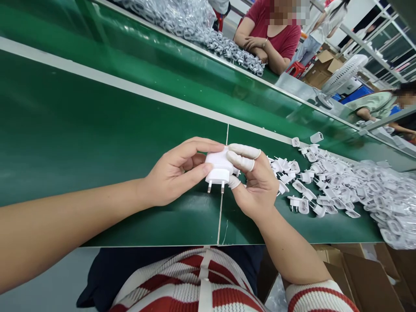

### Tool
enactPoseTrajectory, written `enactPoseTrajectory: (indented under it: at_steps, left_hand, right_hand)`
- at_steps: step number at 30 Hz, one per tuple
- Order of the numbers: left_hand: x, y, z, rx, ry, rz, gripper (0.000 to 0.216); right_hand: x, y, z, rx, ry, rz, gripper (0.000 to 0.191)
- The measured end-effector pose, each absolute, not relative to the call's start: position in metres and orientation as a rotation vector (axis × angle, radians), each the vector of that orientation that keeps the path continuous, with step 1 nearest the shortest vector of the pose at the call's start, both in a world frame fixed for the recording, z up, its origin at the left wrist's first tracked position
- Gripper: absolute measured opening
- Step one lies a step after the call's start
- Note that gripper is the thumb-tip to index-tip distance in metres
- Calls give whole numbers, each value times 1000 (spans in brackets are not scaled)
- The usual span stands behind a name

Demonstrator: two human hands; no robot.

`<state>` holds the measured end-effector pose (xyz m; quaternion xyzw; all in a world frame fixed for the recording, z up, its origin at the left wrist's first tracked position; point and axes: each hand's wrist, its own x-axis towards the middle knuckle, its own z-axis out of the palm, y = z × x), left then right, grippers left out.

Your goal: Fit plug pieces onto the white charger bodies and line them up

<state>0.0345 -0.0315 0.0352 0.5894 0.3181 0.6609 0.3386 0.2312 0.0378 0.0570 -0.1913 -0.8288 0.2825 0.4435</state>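
Note:
Between my two hands, over the green tabletop, is a white plug adapter (218, 167) with its two round metal pins pointing toward me. My left hand (177, 173) grips its left side, thumb in front and fingers behind. On the right side, my right hand (255, 180) closes on the same adapter; white finger cots cover its thumb and two fingers. A small white piece shows just behind the adapter by the right fingers, too hidden to name. Many more white plug pieces (305, 203) lie in a loose heap to the right of my right hand.
A clear plastic bag (403, 208) of white pieces lies at the far right. Behind the glossy green strip (162, 69), another heap of white parts (227, 47) lies before a seated person (273, 34). A white fan (344, 76) and cardboard boxes (320, 69) stand farther back.

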Motion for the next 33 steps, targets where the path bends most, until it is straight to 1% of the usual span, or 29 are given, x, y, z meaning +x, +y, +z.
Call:
enactPoseTrajectory:
  at_steps: [3, 6, 11, 13, 16, 18, 19, 20, 23, 24, 27, 30, 33]
  left_hand:
    - [31, -30, 36, 1450, 838, 1622, 23]
    - [26, -27, 38, 1362, 817, 1460, 25]
    - [21, -24, 37, 1263, 902, 1278, 39]
    - [24, -24, 36, 1204, 930, 1268, 47]
    - [33, -24, 34, 1155, 827, 1299, 58]
    - [35, -19, 33, 1170, 787, 1325, 63]
    - [34, -16, 32, 1185, 783, 1340, 66]
    - [31, -12, 31, 1207, 788, 1342, 64]
    - [20, -4, 30, 1305, 812, 1398, 39]
    - [18, -4, 30, 1365, 828, 1418, 35]
    - [20, -6, 26, 1536, 866, 1456, 43]
    - [24, -1, 21, 1550, 919, 1447, 47]
    - [17, 23, 22, 1498, 1238, 1398, 47]
  right_hand:
    - [230, 36, 62, -440, -2087, 618, 33]
    - [230, 35, 64, -391, -2128, 554, 32]
    - [229, 36, 61, -374, -2224, 543, 29]
    - [227, 36, 62, -365, -2232, 591, 28]
    - [227, 34, 65, -374, -2253, 681, 31]
    - [229, 35, 64, -492, -2238, 712, 30]
    - [229, 37, 63, -564, -2183, 785, 29]
    - [229, 39, 61, -651, -2086, 884, 31]
    - [225, 43, 60, -893, -1836, 1070, 41]
    - [223, 42, 62, -955, -1785, 1089, 45]
    - [220, 38, 68, -1116, -1724, 1094, 54]
    - [217, 40, 66, -1235, -1764, 1081, 62]
    - [217, 50, 53, -1185, -1810, 1093, 79]
